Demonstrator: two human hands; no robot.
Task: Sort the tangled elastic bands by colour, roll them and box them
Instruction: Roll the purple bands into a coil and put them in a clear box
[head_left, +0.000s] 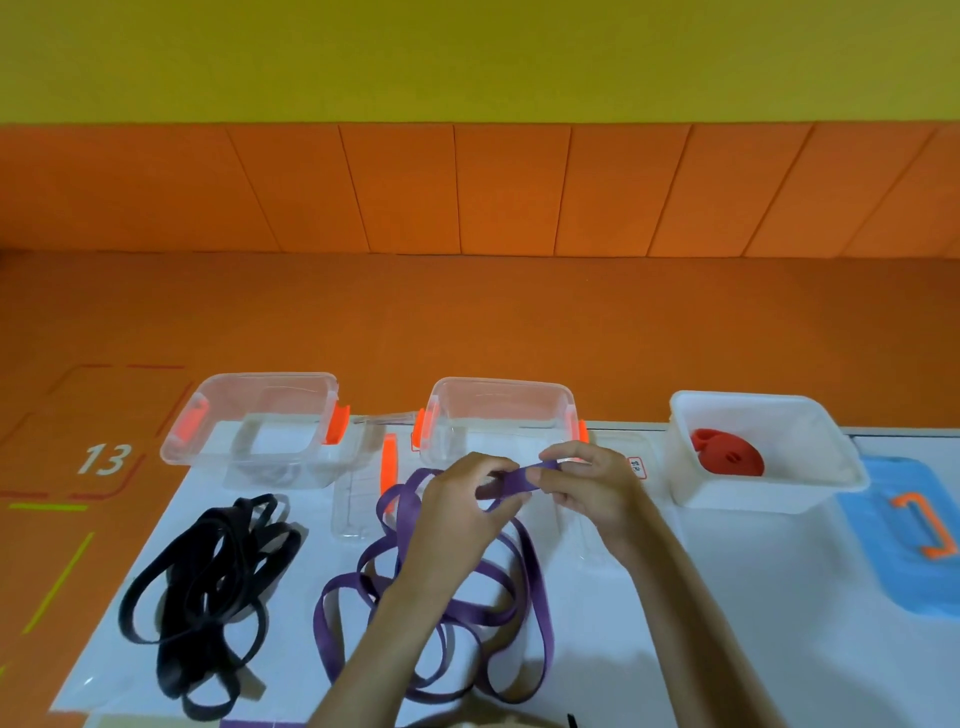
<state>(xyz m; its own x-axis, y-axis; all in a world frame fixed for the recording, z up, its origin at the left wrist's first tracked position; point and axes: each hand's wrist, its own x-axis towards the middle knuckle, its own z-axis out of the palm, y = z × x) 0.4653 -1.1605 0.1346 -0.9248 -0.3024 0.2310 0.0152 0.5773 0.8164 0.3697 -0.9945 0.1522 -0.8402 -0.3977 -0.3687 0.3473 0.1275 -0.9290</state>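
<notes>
A long purple elastic band (535, 597) lies in loose loops on the white table, in front of the middle clear box (501, 400). My left hand (457, 499) and my right hand (592, 483) both pinch one end of it just above the table, with a short flat stretch of band between the fingers. A black band (208, 587) lies heaped at the left, in front of the left clear box (249, 410). A rolled red band (727, 452) sits in the white box (810, 488) at the right.
A clear lid with an orange clip (358, 499) lies between the two clear boxes. A blue lid with an orange handle (914, 535) lies at the far right. The white table (779, 597) ends at the left over an orange floor.
</notes>
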